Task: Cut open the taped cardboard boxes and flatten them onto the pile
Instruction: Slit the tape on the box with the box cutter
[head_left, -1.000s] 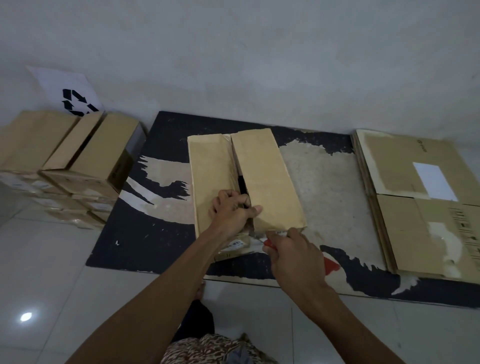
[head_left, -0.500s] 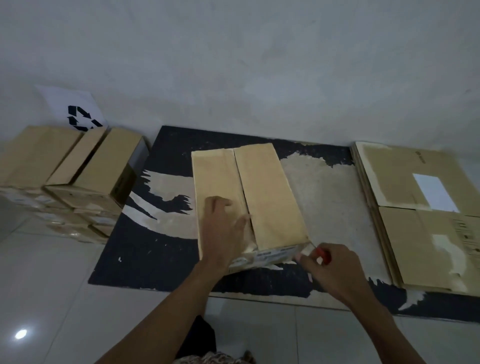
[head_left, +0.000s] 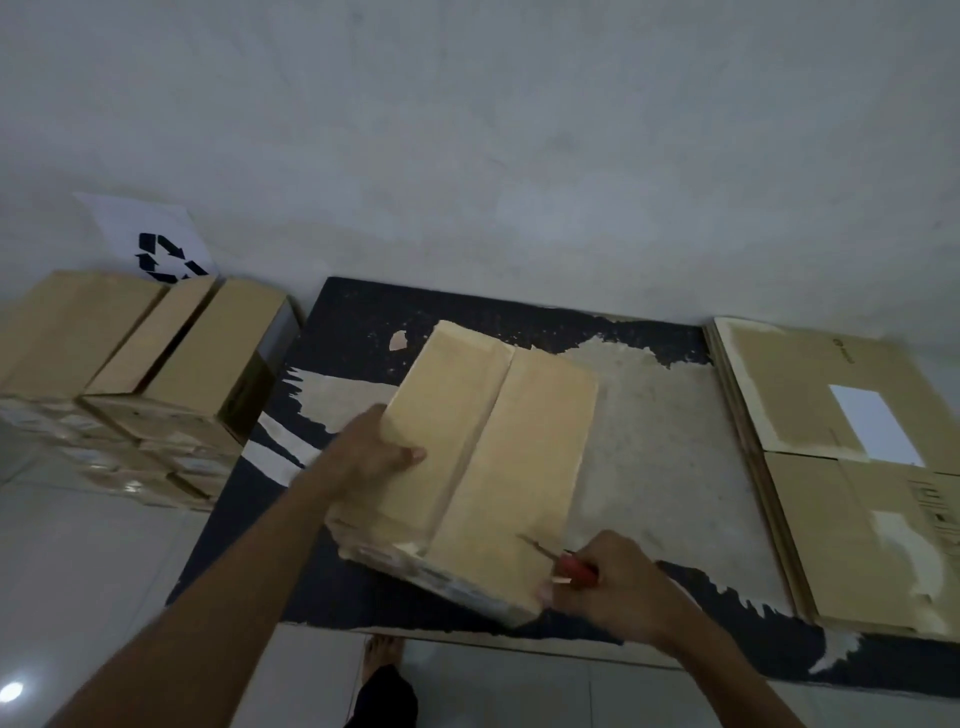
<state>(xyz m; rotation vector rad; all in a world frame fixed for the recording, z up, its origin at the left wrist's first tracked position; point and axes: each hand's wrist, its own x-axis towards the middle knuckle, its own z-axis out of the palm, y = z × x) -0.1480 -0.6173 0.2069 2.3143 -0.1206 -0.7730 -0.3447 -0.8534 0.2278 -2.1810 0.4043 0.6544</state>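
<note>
Box (head_left: 488, 467) sits angled on the black mat (head_left: 363, 322), near corner toward the person, top seam running away from them. Left hand (head_left: 371, 457) grips the box's left edge, thumb on top. Right hand (head_left: 618, 587) is closed round a red-handled knife (head_left: 563, 564), blade lying over the near right corner of the lid.

Step in hand looks like slitting the end tape. Advice: keep the blade shallow, pull it away from the left hand, brace the box hard so it can't pivot. Flat pile (head_left: 857, 467) lies to the right — uncut boxes (head_left: 145, 374) stacked at left.
</note>
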